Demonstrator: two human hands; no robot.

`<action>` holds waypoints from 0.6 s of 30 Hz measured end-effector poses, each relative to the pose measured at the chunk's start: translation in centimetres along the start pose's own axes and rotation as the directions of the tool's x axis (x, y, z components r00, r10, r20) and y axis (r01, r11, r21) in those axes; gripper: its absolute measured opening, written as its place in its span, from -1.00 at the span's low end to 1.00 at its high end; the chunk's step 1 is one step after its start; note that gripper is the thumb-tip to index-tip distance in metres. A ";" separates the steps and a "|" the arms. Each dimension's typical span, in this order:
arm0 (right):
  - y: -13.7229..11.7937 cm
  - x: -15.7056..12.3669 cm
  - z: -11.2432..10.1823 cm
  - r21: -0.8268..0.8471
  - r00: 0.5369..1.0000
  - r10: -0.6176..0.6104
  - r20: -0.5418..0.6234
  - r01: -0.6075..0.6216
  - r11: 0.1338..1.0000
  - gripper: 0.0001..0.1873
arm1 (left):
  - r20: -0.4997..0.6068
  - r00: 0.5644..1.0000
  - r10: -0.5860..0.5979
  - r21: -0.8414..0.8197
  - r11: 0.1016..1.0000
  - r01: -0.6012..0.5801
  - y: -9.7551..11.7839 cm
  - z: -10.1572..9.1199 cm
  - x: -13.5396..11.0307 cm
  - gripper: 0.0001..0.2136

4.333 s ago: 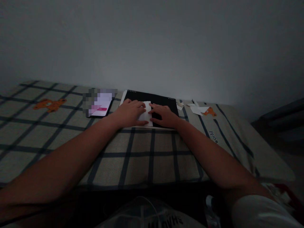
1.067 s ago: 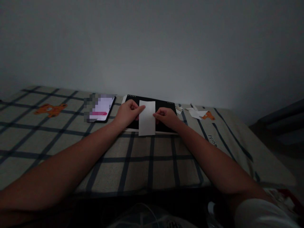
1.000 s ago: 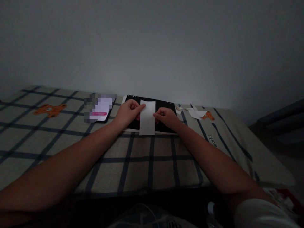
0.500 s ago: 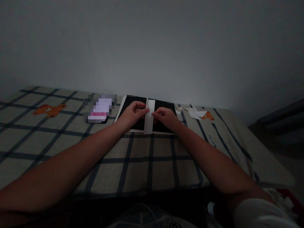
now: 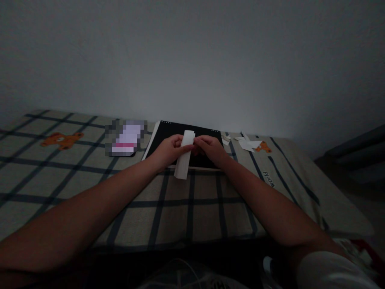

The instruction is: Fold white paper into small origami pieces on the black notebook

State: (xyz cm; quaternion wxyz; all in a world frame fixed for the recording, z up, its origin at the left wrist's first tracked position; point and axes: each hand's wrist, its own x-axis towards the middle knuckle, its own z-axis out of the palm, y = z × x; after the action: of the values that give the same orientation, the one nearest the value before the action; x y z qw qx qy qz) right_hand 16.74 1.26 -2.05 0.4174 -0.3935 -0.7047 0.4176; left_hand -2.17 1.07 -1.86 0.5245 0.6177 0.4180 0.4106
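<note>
A folded strip of white paper (image 5: 182, 165) is held up in front of me, slanting down toward the near left. My left hand (image 5: 171, 151) grips it around the middle, thumb across the front. At its upper right edge my right hand (image 5: 208, 147) pinches the paper between thumb and forefinger. Beneath both hands lies a black notebook cover (image 5: 168, 132) with white pages showing at its left edge. My fingers hide part of the strip's back side.
A phone (image 5: 128, 138) with a lit, blurred screen lies to the left. White paper pieces (image 5: 247, 143) rest on the right. A checked cloth (image 5: 90, 176) with bear prints covers the table, which meets a grey wall (image 5: 192, 60) at the back.
The paper strip has tilted, its lower end swinging toward me and to the left. My left hand has come slightly lower, and its thumb now lies across the strip.
</note>
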 end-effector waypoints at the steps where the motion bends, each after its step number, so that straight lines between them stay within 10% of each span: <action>1: 0.0 0.0 0.0 0.004 1.000 0.008 -0.023 -0.007 1.000 -0.62 | 0.000 1.000 -0.003 0.032 0.999 0.003 0.0 0.1 -0.1 -0.67; 18: 0.3 0.1 0.1 0.041 0.995 0.079 -0.055 -0.077 0.996 -0.67 | -0.043 0.999 -0.022 -0.023 1.000 0.021 0.4 -0.2 -0.2 -0.69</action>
State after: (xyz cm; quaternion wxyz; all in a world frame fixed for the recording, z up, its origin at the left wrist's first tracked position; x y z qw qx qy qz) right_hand 16.65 1.45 -2.31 0.4279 -0.4242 -0.6685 0.4360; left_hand -2.36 0.92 -1.42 0.5266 0.5983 0.4313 0.4228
